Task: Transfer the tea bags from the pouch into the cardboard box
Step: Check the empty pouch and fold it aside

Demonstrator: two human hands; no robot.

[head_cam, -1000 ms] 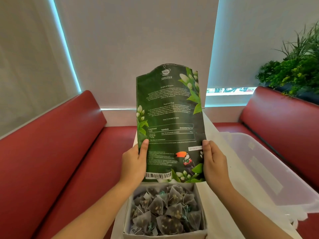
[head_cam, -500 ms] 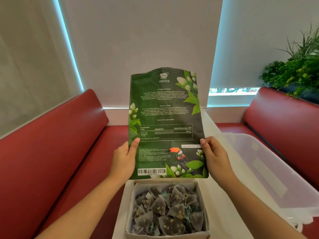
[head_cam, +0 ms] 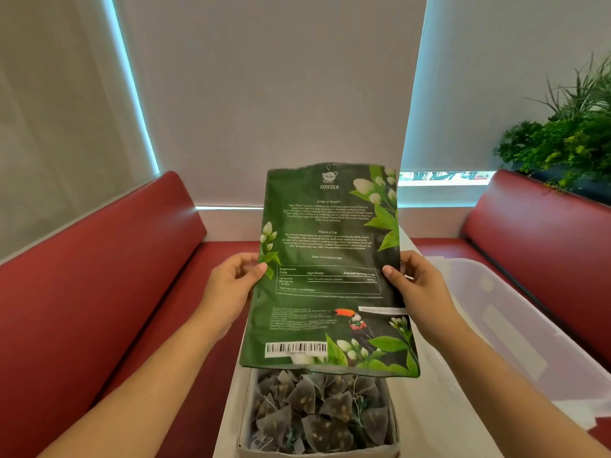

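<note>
Red padded bench seats (head_cam: 99,276) are wrapping around a white table (head_cam: 429,408), a clear plastic storage bin (head_cam: 515,325) is sitting on its right side, green plants (head_cam: 568,140) are showing top right, and pale roller blinds (head_cam: 264,87) are covering the windows.

Soft, even daylight came through the blinds (head_cam: 264,77) beyond both hands. Edges bowed from wide-angle distortion, and fine print was blurred

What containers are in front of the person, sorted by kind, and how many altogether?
Green pouch: 1
Cardboard box holding tea bags: 1
Clear plastic bin: 1
Total: 3 containers
</note>
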